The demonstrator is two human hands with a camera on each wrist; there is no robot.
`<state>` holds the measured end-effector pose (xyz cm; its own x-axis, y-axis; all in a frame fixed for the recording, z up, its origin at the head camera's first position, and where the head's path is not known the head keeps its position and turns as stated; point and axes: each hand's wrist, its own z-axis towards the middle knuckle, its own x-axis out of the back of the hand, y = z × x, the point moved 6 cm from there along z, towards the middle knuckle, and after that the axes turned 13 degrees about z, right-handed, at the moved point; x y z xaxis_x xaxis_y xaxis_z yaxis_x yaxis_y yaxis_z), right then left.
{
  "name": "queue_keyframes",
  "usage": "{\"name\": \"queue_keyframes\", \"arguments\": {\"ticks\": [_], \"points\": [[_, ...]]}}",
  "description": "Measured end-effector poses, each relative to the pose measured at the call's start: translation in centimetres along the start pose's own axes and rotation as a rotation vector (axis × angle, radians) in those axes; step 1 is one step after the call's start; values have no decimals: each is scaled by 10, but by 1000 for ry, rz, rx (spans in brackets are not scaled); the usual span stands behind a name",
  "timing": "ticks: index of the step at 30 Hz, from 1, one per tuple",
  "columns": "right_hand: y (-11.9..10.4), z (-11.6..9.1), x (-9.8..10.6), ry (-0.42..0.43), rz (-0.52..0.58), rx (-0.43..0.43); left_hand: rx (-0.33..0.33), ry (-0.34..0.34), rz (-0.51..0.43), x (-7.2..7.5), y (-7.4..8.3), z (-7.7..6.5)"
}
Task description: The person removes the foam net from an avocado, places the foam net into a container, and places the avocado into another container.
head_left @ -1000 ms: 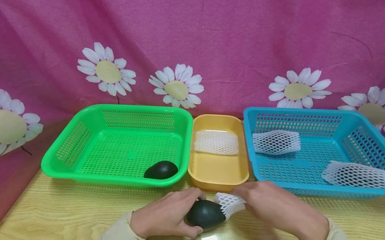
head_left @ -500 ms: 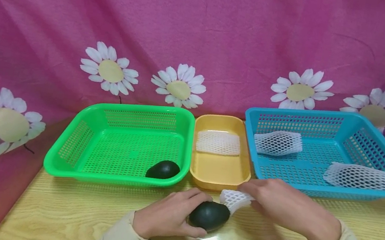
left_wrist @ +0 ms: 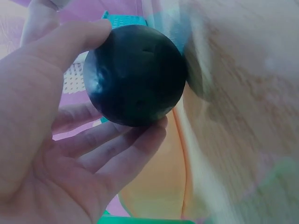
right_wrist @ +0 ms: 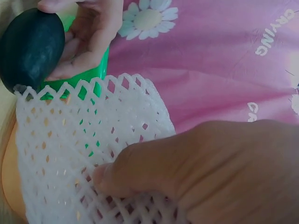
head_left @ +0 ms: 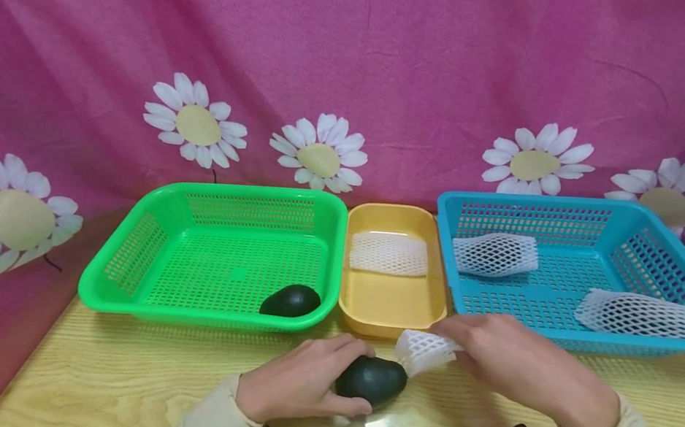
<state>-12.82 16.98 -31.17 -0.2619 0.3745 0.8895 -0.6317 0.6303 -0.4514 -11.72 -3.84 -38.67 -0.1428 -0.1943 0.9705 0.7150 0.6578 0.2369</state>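
A dark green, smooth avocado [head_left: 372,382] lies on its side just above or on the table in front of the yellow tray. My left hand [head_left: 307,378] holds it by its round end, thumb on the near side, and the left wrist view shows the fingers curved round the avocado [left_wrist: 135,74]. My right hand [head_left: 515,365] pinches a white foam net sleeve [head_left: 424,351] beside the narrow end. In the right wrist view the foam net sleeve [right_wrist: 88,140] hangs open, its scalloped edge at the avocado's tip; whether they touch I cannot tell.
A green basket [head_left: 203,318] at the left holds another avocado [head_left: 292,301]. The yellow tray [head_left: 391,309] in the middle holds a flat foam net [head_left: 389,254]. In the blue basket [head_left: 563,336] at the right lie two net-wrapped items [head_left: 496,255]. A flowered pink cloth [head_left: 404,68] hangs behind.
My right hand has drawn the foam net sleeve to the right, off the avocado's narrow end, which was covered one second ago. My left hand keeps its hold in nearly the same place.
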Motion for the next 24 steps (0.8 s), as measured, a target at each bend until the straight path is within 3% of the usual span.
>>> {"name": "queue_keyframes", "arguments": {"ticks": [16, 24], "points": [[-8, 0, 13, 100, -84, 39, -14, -11, 16, 2, 0, 0], [-9, 0, 19, 224, -83, 144, -17, -13, 20, 0, 2, 0]]}}
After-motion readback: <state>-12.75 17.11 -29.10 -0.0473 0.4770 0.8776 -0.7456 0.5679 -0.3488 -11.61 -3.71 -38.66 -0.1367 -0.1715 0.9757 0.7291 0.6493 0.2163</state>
